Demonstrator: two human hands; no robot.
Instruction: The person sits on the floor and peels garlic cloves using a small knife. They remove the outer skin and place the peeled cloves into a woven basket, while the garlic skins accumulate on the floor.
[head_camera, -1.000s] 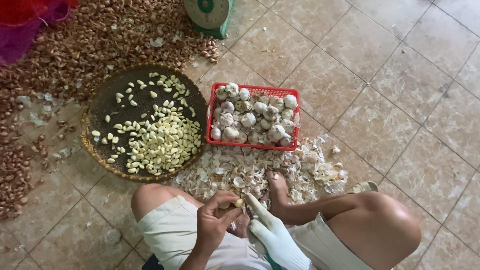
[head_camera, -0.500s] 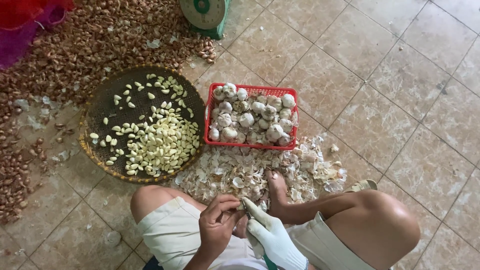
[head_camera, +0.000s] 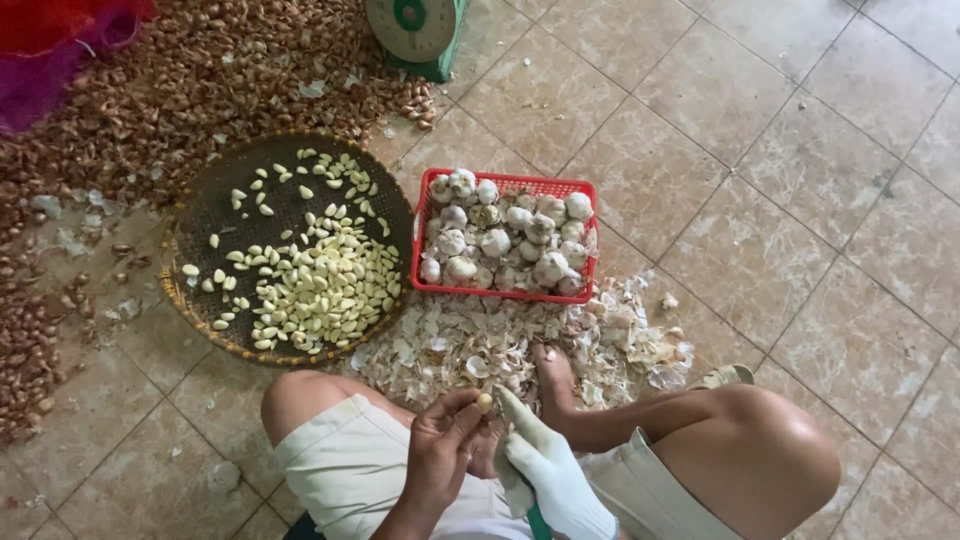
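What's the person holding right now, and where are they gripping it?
The bare left hand pinches a garlic clove by its lower end at the fingertips. The gloved right hand touches it; what it holds cannot be told.

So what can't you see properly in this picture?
All in the head view:
- The tool in the right hand: only a green bit shows under the glove, so its kind is unclear.
- The garlic clove at the left hand: too small to tell if it is peeled.
- The green scale: cut off by the top edge.
- The red basket: the bulbs hide its bottom.
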